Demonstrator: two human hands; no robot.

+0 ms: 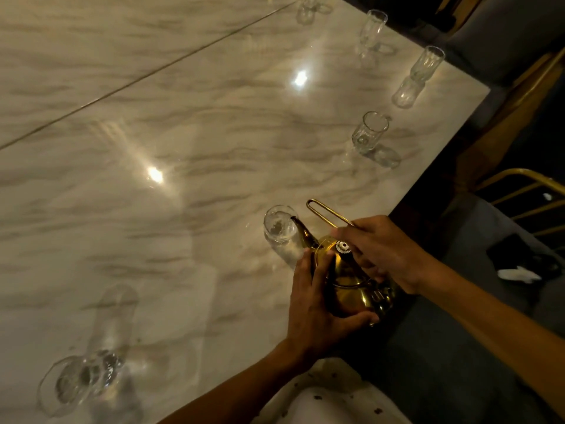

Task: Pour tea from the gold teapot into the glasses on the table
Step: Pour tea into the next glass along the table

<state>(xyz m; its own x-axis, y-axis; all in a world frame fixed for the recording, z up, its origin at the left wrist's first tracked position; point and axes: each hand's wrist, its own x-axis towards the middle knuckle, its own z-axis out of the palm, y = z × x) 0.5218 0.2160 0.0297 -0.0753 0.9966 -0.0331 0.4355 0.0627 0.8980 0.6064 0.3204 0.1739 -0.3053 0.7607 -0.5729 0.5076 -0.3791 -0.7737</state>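
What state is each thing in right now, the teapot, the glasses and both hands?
gold teapot: tilted, spout over the nearest glass
nearest glass: upright, under the spout, contents unclear
glass at lower left: upright, contents unclear
far glasses along the edge: upright, look empty
left hand: cupping the teapot's body
right hand: gripping the wire handle

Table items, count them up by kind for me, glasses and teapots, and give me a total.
Glasses: 6 — one at the teapot's spout, one near the bottom left, four along the right edge
Gold teapot: 1, held in the left hand and right hand
Total: 7
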